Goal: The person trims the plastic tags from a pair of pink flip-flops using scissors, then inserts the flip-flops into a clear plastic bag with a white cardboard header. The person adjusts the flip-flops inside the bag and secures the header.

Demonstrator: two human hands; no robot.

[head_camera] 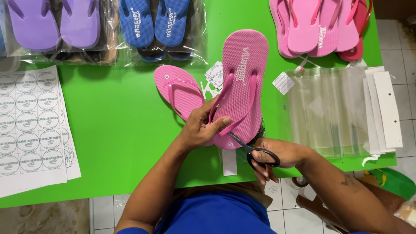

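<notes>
My left hand (200, 128) grips a pink flip-flop (242, 73) near its heel, thumb over the strap, holding it raised over the green table (117, 130). My right hand (277, 158) holds black-handled scissors (255, 151), their blades pointing up-left and touching the heel edge of that flip-flop. A second pink flip-flop (180, 91) lies flat on the table just left of the held one, partly under my left hand.
Bagged purple (52, 24) and blue flip-flops (156, 24) lie at the back left, loose pink ones (316, 26) at the back right. Round-sticker sheets (30, 125) lie left, clear bags (325, 108) and white card strips (388, 108) right. Small paper tags (284, 82) are scattered near the middle.
</notes>
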